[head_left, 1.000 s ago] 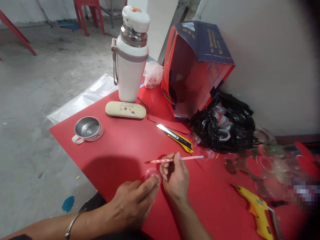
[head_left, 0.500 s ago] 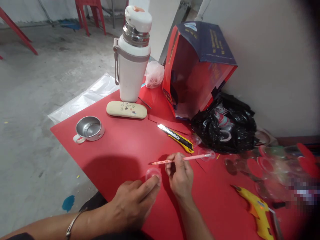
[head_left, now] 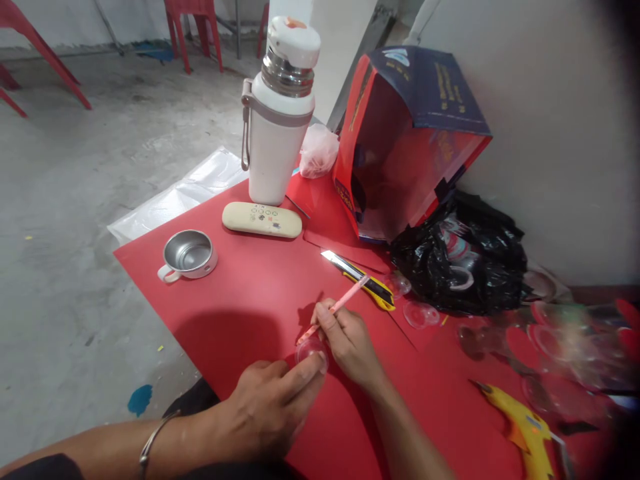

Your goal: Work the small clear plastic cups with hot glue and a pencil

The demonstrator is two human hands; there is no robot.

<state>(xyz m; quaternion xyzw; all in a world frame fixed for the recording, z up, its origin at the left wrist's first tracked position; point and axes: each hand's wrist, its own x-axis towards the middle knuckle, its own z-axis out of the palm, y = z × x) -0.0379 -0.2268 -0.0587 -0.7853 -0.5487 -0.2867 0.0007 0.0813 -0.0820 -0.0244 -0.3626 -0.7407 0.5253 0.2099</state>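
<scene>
The red tabletop [head_left: 240,273] is the broadest thing here, and the white vacuum flask [head_left: 280,153] standing upright on it serves as landmark. On the person's side of the flask, well apart from it and slightly to its right, the left hand [head_left: 273,407] and the right hand [head_left: 350,347] are close together. Between the hands and the flask, to the flask's right, lies a yellow-and-black utility knife [head_left: 357,280] with its blade out; it would best be picked up by the yellow handle. Next in size comes the pink patterned pencil [head_left: 345,298], slanting above the tabletop on the flask's near side. The right grip is clasped around it low on the shaft, thumb against fingers; it is probably light, stiff and easy to steer, with a point that might snap under hard pressure. Smallest is the clear plastic disc [head_left: 306,350], perhaps a lid, nearer the person than the flask and just beside the pencil's tip; whether tip and rim touch cannot be told. An index fingertip of the left hand bears on it, but the thumb is hidden, so one cannot tell whether that grip pinches the edge or only presses. The disc looks thin, nearly weightless and likely slippery, perhaps liable to crack if bent; firm pressure near its rim should steady it.
</scene>
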